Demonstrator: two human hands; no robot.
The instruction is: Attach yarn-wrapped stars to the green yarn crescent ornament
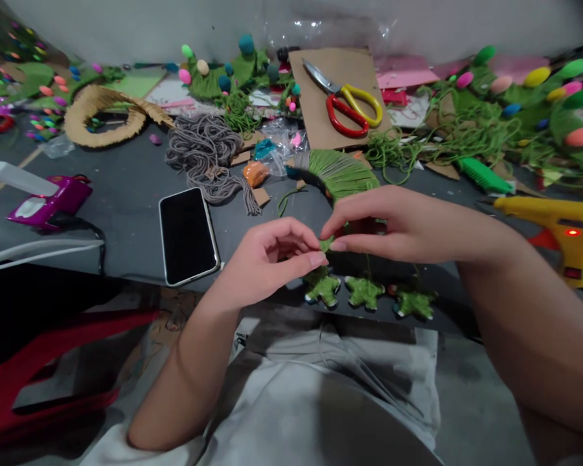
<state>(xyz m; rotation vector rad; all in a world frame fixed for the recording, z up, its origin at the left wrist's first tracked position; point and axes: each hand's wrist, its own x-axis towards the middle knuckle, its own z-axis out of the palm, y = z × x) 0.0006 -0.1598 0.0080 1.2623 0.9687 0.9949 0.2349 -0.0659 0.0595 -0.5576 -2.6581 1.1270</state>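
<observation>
"Operator, what are you gripping?"

"You're pinching a small green yarn piece (326,245), mostly hidden, between nearly closed fingertips of your left hand (278,262) and right hand (376,223)."

"Where are you holding it?"

"You're holding it above the dark grey tabletop's (131,200) front edge, near three green yarn-covered stars (364,293)."

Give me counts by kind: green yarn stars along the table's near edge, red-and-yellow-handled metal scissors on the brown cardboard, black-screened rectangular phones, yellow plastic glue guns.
Green yarn stars: 3
Metal scissors: 1
Black-screened phone: 1
Yellow glue gun: 1
Total: 6
</observation>
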